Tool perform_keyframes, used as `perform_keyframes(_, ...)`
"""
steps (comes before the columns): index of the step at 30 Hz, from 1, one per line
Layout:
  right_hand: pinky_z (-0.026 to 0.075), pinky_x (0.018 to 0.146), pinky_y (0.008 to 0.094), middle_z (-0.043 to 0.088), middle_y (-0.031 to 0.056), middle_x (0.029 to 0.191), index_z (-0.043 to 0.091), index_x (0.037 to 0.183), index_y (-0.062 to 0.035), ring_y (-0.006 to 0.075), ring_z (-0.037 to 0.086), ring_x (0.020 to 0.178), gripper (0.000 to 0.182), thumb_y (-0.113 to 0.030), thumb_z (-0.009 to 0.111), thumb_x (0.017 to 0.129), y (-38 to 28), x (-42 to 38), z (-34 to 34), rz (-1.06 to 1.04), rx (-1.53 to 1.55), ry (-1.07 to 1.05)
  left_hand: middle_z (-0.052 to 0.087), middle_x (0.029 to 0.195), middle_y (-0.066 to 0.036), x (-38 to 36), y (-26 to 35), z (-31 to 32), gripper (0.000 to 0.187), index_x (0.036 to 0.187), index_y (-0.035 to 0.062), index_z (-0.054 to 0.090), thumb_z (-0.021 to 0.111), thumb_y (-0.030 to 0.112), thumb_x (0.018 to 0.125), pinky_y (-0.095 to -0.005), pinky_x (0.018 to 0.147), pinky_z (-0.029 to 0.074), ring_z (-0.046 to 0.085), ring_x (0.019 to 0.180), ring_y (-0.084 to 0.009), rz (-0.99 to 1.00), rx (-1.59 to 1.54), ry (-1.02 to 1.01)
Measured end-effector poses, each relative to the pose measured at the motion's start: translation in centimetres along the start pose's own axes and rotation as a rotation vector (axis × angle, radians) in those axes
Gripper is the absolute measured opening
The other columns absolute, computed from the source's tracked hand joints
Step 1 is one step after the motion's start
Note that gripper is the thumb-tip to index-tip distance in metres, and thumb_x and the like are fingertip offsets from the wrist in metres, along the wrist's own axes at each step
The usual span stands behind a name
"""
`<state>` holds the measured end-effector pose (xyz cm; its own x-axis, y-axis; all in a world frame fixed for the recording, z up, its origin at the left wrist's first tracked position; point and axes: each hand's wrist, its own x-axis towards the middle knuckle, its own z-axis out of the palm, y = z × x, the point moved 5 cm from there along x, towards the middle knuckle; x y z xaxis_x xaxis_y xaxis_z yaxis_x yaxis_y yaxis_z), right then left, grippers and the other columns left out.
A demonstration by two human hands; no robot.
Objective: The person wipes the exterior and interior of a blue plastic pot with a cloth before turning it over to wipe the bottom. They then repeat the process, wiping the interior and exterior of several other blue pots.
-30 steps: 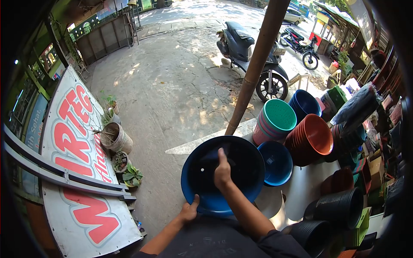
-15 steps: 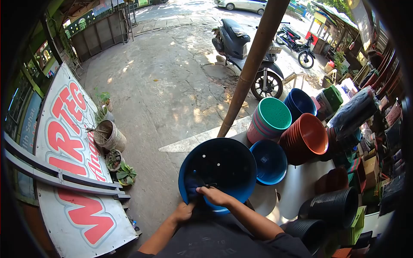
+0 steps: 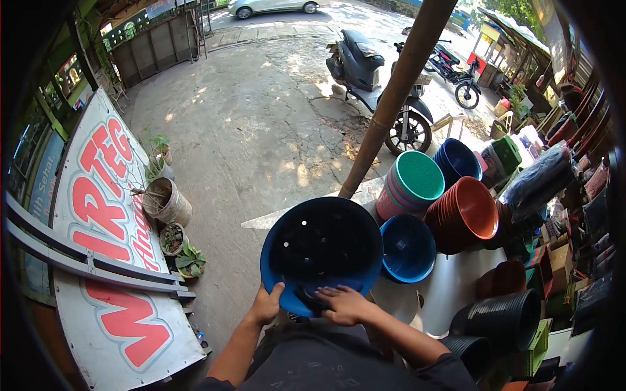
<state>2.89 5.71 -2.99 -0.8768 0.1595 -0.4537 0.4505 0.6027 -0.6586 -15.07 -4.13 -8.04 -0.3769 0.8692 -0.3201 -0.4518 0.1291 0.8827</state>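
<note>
A large blue plastic pot (image 3: 365, 260) is tilted toward me just in front of my body. Its inside is dark, and two small bright spots, which look like holes, show in its bottom. My left hand (image 3: 266, 305) is closed on the near left rim, thumb over the edge. Over the near inner wall, my right hand (image 3: 345, 305) presses a dark, crumpled cloth (image 3: 314, 301) against the blue surface, fingers pointing left. The cloth is partly hidden by that hand.
Right of the pot stand a smaller blue tub (image 3: 408, 249), stacked orange pots (image 3: 475, 208) and green and pink baskets (image 3: 417, 176). A wooden pole (image 3: 391, 111) rises just beyond. A scooter (image 3: 362, 65) is parked ahead; a lettered sign (image 3: 107, 241) and potted plants (image 3: 189, 262) line the left.
The pot has turned and shifted slightly left and up. My left hand has moved left along the rim; my right hand has moved right with the cloth. A car in the street has moved left.
</note>
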Motion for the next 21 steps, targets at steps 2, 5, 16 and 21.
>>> perform_keyframes(2,0.020,0.120,0.0455,0.041,0.0230,0.150,0.045,0.143,0.0016,0.0301,0.034,0.144,0.067,-0.040,0.046,0.090,2.5,-0.9,-1.2,0.165,-0.444,0.010,0.050,0.137,-0.017,-0.3,-0.3,-0.1,0.046,0.142,-0.0046,0.034,0.044,0.003,0.098,-0.0358,0.106,0.042,0.052,0.124,-0.0242,-0.055,-0.012,0.030)
perform_keyframes(5,0.018,0.121,0.0442,0.047,0.0236,0.145,0.061,0.128,0.0016,0.0306,0.039,0.141,0.062,-0.041,0.055,0.084,3.5,-2.2,-5.1,0.210,-0.737,0.263,0.052,0.134,-0.018,-0.9,-0.4,0.1,0.046,0.141,-0.0065,0.035,0.044,0.001,0.097,-0.0359,0.104,0.044,0.054,0.121,-0.0247,-0.115,0.054,0.052)
perform_keyframes(16,0.007,0.119,0.0563,0.025,0.0124,0.161,0.033,0.153,-0.0146,0.0304,0.021,0.150,0.083,-0.033,0.063,0.079,-0.8,3.0,-11.2,-0.079,-0.758,0.817,0.059,0.124,-0.019,-2.6,0.4,2.7,0.041,0.134,-0.0108,0.042,0.045,0.005,0.097,-0.0363,0.094,0.051,0.062,0.107,-0.0243,-0.372,0.157,-0.072)
perform_keyframes(21,0.009,0.118,0.0600,0.015,0.0161,0.163,0.021,0.156,-0.0135,0.0365,0.014,0.150,0.073,-0.030,0.051,0.092,-4.4,4.2,-5.6,-0.356,-0.145,0.388,0.059,0.124,-0.016,-1.3,-0.2,2.7,0.043,0.138,-0.0062,0.041,0.043,0.003,0.097,-0.0369,0.095,0.051,0.063,0.108,-0.0233,-0.115,-0.123,-0.033)
